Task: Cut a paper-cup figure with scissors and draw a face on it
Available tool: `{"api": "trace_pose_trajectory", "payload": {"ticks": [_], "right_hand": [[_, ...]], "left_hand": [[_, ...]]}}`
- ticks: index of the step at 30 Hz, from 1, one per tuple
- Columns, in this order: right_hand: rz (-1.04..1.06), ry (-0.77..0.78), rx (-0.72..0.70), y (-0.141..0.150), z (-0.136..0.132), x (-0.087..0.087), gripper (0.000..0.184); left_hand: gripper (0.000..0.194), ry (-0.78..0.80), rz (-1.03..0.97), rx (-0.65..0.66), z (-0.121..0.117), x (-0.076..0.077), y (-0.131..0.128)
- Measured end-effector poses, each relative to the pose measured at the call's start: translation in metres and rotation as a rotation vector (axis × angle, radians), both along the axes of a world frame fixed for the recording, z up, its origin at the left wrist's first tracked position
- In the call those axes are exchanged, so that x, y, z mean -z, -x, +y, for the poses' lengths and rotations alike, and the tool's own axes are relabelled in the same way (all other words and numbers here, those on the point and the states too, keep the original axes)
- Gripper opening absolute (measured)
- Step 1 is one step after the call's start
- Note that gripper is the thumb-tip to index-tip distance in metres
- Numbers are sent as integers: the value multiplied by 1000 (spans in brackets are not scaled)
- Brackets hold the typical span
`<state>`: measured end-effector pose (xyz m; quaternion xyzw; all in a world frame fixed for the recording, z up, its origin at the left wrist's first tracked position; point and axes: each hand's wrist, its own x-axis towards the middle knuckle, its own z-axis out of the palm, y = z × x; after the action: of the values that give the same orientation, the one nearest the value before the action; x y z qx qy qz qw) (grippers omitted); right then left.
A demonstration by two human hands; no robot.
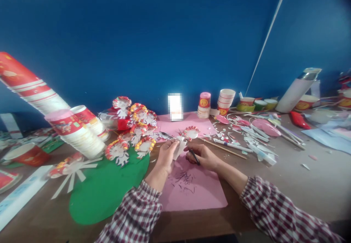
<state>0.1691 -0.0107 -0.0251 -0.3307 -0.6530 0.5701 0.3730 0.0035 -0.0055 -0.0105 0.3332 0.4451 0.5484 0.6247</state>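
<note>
My left hand pinches a small white paper piece between thumb and fingers, above a pink sheet with black scribbles. Close on the right, my right hand is closed around a slim black pen-like tool; its tip points toward the paper, and its exact kind is unclear. Just beyond the hands lies a ring-shaped paper figure with a red and yellow rim. Several similar figures with drawn faces are heaped to the left.
A green sheet lies left of the pink one. Stacked paper cups lean at the left; shorter cup stacks stand at the back. Paper scraps, a wooden stick and a white bottle are on the right.
</note>
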Motion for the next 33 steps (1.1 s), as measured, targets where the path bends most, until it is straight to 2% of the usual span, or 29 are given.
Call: {"api": "trace_pose_trajectory", "payload": {"ticks": [2,6,9,16,23,33], "right_hand": [[-16,-1,-23,-1,-1,-3,38],[-10,-8,-74,-2,-4,-10,38],[-19,-14,-78,-3,-4,-12,40],[17,6,-52,-2,-4,-9,43],[-12,-13,4,-3,-3,-3,42],[-48,-63,18,-3,-5,-8,40]], "left_hand": [[30,-39,70,17,1,3,1],[27,-114,280,-29,5,10,3],[23,-124,357,-41,5,9,3],[18,-128,340,-21,-1,3,-1],[17,-140,396,-24,2,5,0],[19,-133,398,-10,2,6,0]]}}
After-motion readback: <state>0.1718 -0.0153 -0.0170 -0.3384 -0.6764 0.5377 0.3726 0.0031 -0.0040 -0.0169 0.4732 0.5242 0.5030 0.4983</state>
